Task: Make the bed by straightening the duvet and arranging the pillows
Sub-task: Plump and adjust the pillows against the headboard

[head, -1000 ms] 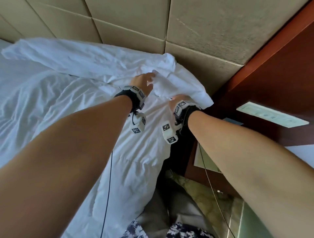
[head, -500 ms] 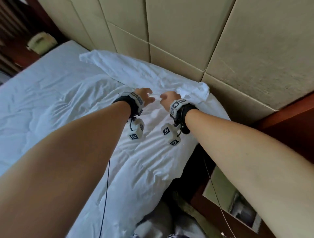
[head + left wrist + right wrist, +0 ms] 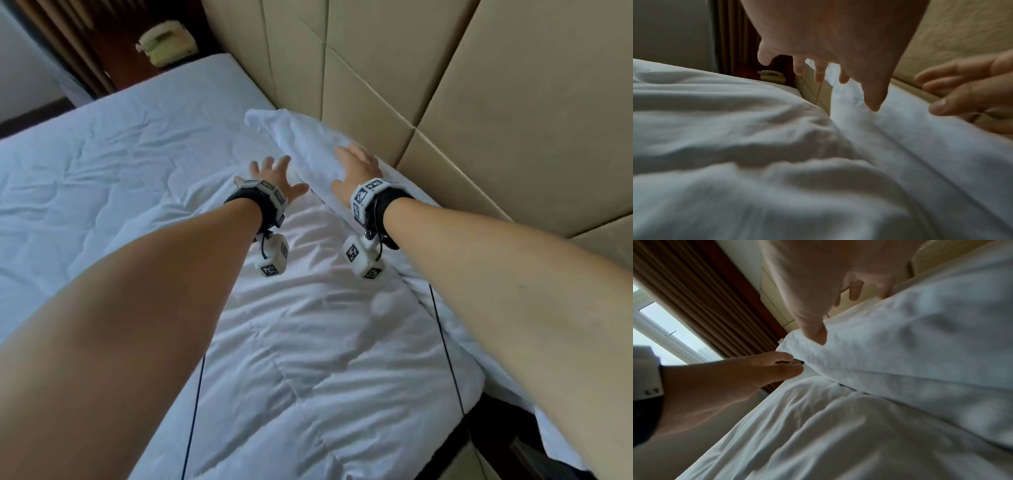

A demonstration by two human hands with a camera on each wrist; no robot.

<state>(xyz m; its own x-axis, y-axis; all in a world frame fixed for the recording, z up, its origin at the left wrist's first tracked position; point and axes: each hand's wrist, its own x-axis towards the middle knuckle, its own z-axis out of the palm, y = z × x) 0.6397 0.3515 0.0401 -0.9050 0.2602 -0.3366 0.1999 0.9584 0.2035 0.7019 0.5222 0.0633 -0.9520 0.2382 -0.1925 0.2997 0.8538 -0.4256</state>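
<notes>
A white pillow [image 3: 301, 137] lies along the padded headboard at the near corner of the bed. A wrinkled white duvet [image 3: 291, 342] covers the mattress below it. My right hand [image 3: 358, 164] lies on the pillow with straight fingers, seen against the headboard in the right wrist view [image 3: 851, 293]. My left hand [image 3: 270, 173] hovers with spread fingers over the duvet's upper edge, just left of the pillow; in the left wrist view [image 3: 818, 71] its fingers hang above the fabric and hold nothing. The pillow [image 3: 910, 129] shows as a smooth band to the right.
The beige padded headboard [image 3: 479, 102] rises right behind the pillow. A cream telephone [image 3: 168, 42] sits on dark wood beyond the far side of the bed. Brown curtains [image 3: 705, 305] and a window stand that way. A dark gap [image 3: 496, 428] opens at the bed's near right.
Both hands have let go of the pillow's bunched corner and opened. The pillow now lies flat along the headboard. My view has swung left across the bed.
</notes>
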